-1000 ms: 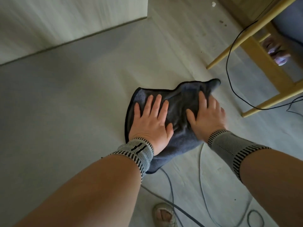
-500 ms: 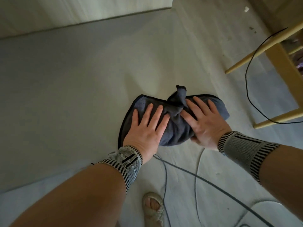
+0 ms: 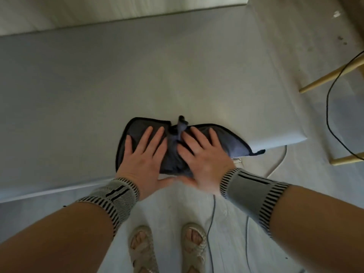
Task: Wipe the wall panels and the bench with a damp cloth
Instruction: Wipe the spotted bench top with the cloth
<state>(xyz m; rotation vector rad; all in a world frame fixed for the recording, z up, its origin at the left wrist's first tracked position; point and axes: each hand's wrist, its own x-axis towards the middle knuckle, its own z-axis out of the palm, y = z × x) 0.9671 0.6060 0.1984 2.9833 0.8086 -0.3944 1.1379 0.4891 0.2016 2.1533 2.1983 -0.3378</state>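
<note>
Dark cloth (image 3: 232, 143) lies on bench (image 3: 177, 75); left hand (image 3: 141, 162), right hand (image 3: 204, 160) apparently press it, fingers spread.

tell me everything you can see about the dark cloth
The cloth is dark blue-grey with a black stitched border and looks like soft towelling. It lies mostly flat on the pale bench, near its front edge and right end, with its middle bunched into a small raised peak. One corner hangs just past the bench's front edge. The left hand and the right hand both press on it with straight, spread fingers. Whether it is damp cannot be told.
</note>
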